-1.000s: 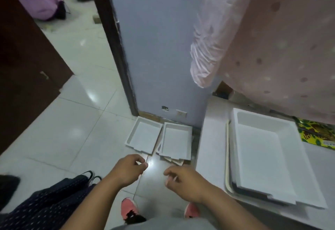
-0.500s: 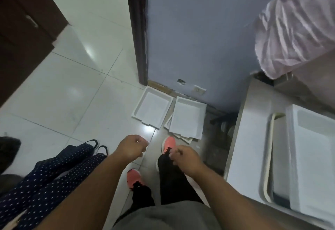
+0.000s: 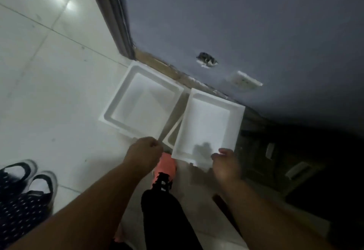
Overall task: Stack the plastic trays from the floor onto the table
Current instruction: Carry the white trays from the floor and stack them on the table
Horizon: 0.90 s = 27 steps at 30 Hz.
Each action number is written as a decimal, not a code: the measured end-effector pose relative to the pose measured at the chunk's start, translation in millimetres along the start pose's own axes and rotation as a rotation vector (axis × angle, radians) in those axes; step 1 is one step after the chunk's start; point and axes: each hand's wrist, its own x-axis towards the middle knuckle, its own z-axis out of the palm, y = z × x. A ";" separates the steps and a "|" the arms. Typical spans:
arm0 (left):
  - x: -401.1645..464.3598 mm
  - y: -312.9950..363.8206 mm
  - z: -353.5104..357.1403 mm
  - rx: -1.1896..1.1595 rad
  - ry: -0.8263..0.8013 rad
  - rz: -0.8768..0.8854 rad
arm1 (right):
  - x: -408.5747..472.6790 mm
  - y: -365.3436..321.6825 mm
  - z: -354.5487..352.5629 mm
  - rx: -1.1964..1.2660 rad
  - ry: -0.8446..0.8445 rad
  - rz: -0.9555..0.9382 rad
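Trays: two white plastic trays lie open side up on the floor against the foot of the wall, mid-frame; the left tray (image 3: 141, 104) sits flat, and the right tray (image 3: 208, 125) rests on top of at least one more tray whose corner (image 3: 173, 135) pokes out between them.
Left hand (image 3: 145, 151): curled into a loose fist at the near corner of the left tray, holding nothing that I can see; I judge it is poised there to take that near edge.
Right hand (image 3: 226, 163): blurred, fingers partly spread and empty, at the near rim of the right tray; whether it touches the rim I cannot tell. Its shadow falls inside the tray.
Posture: I bend low over my pink shoe (image 3: 165, 169), lower centre, because the trays lie at floor level.
Surface: out of frame, so nothing can be said of the stack there.
Bystander: dark dotted trousers and sandals (image 3: 29, 178) at lower left, well apart from the trays.
Next: likely a grip on the near rims, since those edges face me.
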 end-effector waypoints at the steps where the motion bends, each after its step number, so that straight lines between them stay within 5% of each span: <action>1: 37.5 -2.3 16.6 0.042 0.017 0.008 | 39.7 6.9 12.5 -0.013 0.064 0.053; 7: 151.6 7.7 87.4 0.281 0.044 0.161 | 195.2 57.1 24.3 0.013 0.199 0.157; 11: 172.8 4.2 114.8 0.312 -0.039 0.196 | 212.5 53.4 24.8 0.164 0.269 0.259; 20: 149.7 10.5 103.4 0.336 -0.037 0.204 | 174.4 43.5 10.9 0.127 0.186 0.280; 27: 36.8 44.1 1.7 0.401 0.081 0.234 | 38.1 3.1 -36.2 -0.043 0.144 0.145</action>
